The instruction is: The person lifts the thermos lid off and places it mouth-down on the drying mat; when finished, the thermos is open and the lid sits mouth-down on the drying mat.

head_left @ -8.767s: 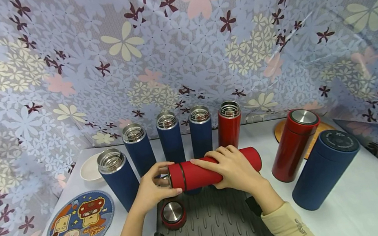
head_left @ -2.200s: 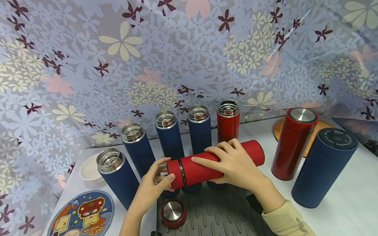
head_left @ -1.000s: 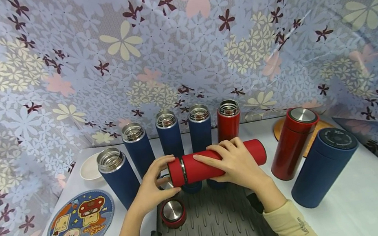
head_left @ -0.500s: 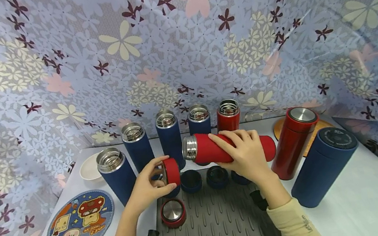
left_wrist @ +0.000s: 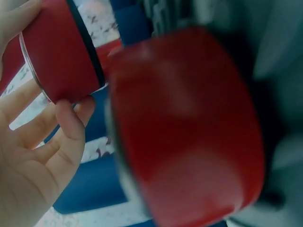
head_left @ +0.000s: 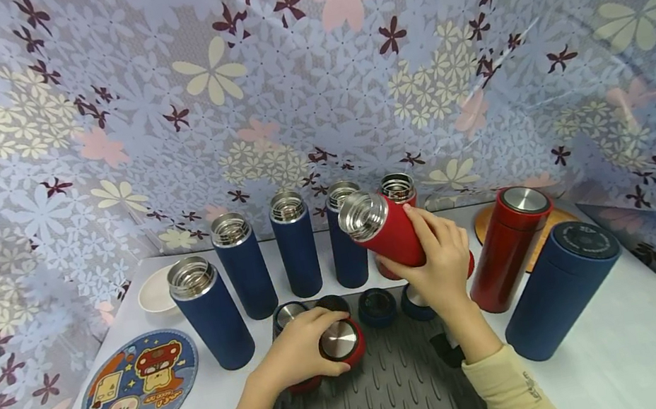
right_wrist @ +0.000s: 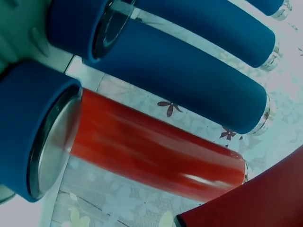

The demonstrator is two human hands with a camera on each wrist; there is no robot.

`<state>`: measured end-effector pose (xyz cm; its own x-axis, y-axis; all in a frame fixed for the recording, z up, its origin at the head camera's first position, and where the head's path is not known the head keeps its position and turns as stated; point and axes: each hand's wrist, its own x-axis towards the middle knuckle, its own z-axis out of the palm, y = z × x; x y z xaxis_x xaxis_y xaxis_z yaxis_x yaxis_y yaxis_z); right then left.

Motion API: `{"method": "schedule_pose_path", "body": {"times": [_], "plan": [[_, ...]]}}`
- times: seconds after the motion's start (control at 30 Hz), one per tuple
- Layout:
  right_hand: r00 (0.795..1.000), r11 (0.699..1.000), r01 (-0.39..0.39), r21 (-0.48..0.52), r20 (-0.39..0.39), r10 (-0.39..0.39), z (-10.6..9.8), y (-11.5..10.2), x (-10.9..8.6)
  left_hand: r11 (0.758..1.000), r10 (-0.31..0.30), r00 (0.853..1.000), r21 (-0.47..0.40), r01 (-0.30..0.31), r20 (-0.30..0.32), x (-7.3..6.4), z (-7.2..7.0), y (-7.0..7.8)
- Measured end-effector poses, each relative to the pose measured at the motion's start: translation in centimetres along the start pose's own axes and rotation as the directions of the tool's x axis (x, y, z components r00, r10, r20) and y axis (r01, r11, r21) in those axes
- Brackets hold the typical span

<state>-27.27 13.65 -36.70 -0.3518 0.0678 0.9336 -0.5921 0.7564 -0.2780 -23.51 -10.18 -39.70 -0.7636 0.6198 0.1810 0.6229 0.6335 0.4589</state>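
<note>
My left hand [head_left: 300,355] pinches a red thermos lid [head_left: 360,351], silver top up, over the grey ribbed mat [head_left: 391,398]. The left wrist view has thumb and fingers around its side. Another red lid [left_wrist: 184,137] looms large there; in the head view my left hand mostly covers it. My right hand [head_left: 442,254] grips a lidless red thermos bottle [head_left: 395,233], tilted with its steel mouth toward upper left. Behind it stands a lidless red bottle [right_wrist: 161,146], partly hidden. Several blue lids [head_left: 376,307] line the mat's far edge.
Several lidless blue bottles [head_left: 210,316] stand at the left and back. At the right are a lidded red bottle [head_left: 506,255] and a lidded blue bottle [head_left: 558,297], beside a wooden board [head_left: 485,222]. A white bowl [head_left: 152,294] and a round cartoon mat [head_left: 138,388] lie left.
The lid has come off the red bottle. My left hand has carried it right and down over the mat, turning its silver top up. My right hand has raised and tilted the bottle.
</note>
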Motion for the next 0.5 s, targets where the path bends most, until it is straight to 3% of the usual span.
{"method": "schedule_pose_path", "body": {"times": [0.27, 0.37, 0.5], "plan": [[0.984, 0.982, -0.168, 0.091, -0.051, 0.173, -0.2, 0.0, 0.1, 0.993, 0.024, 0.996, 0.110, -0.033, 0.088, 0.4, 1.7, 0.2], [0.963, 0.956, -0.259, 0.138, -0.039, 0.267, -0.4, 0.1, 0.1, 0.991, 0.034, 0.995, 0.129, -0.047, 0.097, 0.5, 2.0, 0.2], [0.916, 0.897, -0.389, 0.208, -0.011, 0.400, -0.6, 0.3, 0.3, 0.991, 0.027, 0.993, 0.130, -0.042, 0.113, 0.5, 2.2, 0.1]]}}
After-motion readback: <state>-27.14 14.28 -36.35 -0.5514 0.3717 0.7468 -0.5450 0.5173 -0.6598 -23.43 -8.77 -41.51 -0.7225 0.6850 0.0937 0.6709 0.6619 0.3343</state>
